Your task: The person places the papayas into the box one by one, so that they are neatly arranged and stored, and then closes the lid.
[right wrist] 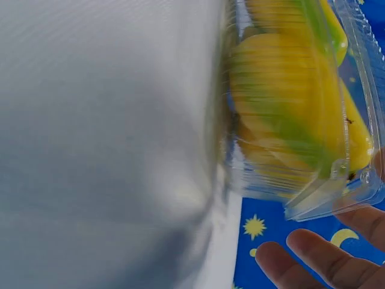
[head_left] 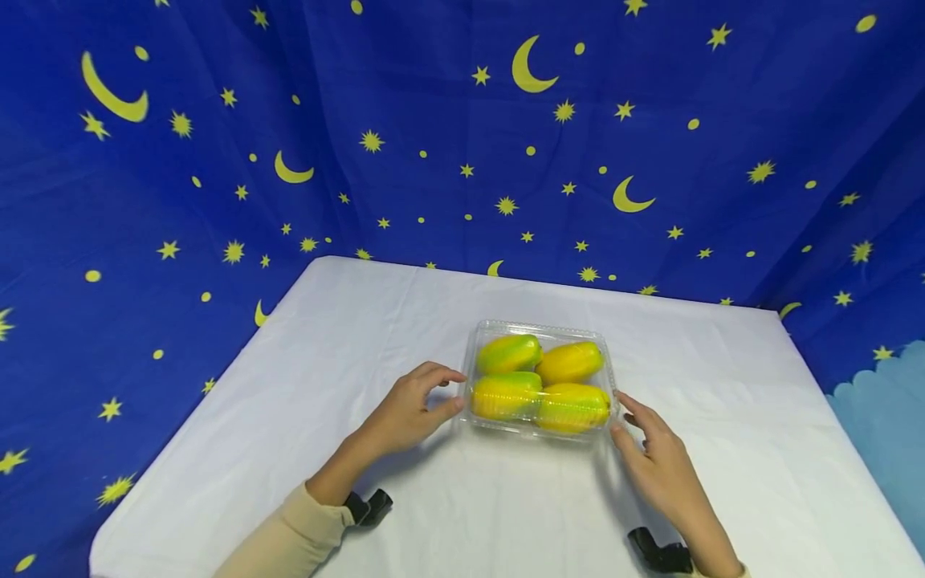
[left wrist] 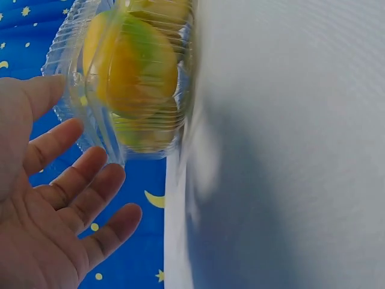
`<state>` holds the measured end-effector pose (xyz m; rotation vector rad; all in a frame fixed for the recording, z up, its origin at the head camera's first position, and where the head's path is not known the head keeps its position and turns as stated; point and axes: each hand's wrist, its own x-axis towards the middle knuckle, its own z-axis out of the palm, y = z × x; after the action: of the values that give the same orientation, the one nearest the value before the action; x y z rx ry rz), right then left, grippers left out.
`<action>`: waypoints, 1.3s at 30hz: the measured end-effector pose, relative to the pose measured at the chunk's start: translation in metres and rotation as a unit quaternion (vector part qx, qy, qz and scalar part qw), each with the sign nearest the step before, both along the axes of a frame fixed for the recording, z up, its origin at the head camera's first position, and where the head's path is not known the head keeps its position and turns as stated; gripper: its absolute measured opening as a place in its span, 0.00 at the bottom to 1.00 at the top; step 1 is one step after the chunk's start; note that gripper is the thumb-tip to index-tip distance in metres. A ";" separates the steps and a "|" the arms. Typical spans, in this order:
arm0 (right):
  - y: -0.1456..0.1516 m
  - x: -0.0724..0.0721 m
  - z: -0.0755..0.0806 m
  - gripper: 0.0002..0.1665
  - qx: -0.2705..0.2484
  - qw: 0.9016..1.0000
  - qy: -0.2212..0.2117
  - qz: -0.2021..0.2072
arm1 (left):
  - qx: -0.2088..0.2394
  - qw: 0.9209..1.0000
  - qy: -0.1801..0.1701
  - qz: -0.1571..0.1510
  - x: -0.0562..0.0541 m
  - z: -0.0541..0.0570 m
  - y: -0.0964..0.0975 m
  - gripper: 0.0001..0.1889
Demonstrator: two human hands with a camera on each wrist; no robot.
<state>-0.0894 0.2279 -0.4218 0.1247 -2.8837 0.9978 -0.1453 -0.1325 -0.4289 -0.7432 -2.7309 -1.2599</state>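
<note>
A clear plastic clamshell box point(head_left: 538, 431) rests on the white table with several yellow-green, mango-like fruits point(head_left: 571, 363) inside it. At its left side is my left hand point(head_left: 412, 409), thumb and index fingertips at the rim. The left wrist view shows that hand's fingers point(left wrist: 99, 238) spread and only slightly bent beside the box. My right hand point(head_left: 661, 457) is at the right side, its index fingertip by the box's edge and its thumb lower. In the right wrist view, its fingers point(right wrist: 319, 256) extend along the box's rim, with the thumb mostly cut off by the frame.
A white cloth covers the table point(head_left: 347, 321). Behind and to the left hangs a blue curtain point(head_left: 433, 104) with yellow moons and stars. Black straps with mounts point(head_left: 370, 507) sit on both wrists, and a light blue patch point(head_left: 885, 425) shows at the right.
</note>
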 end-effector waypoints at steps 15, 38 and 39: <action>0.003 -0.004 -0.012 0.29 -0.054 0.998 0.008 0.001 | 0.050 0.997 -0.065 0.009 -0.002 -0.010 0.006 0.18; 0.008 -0.014 -0.019 0.32 -0.273 0.956 -0.101 0.038 | 0.183 0.957 -0.221 -0.038 -0.009 -0.020 0.008 0.21; 0.008 -0.013 -0.019 0.32 -0.276 0.955 -0.104 0.042 | 0.183 0.956 -0.228 -0.038 -0.009 -0.020 0.009 0.21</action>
<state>-0.1024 0.2356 -0.4412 0.1064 -2.6547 1.8862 -0.1545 -0.1237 -0.4492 -0.5799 -2.6624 -2.1098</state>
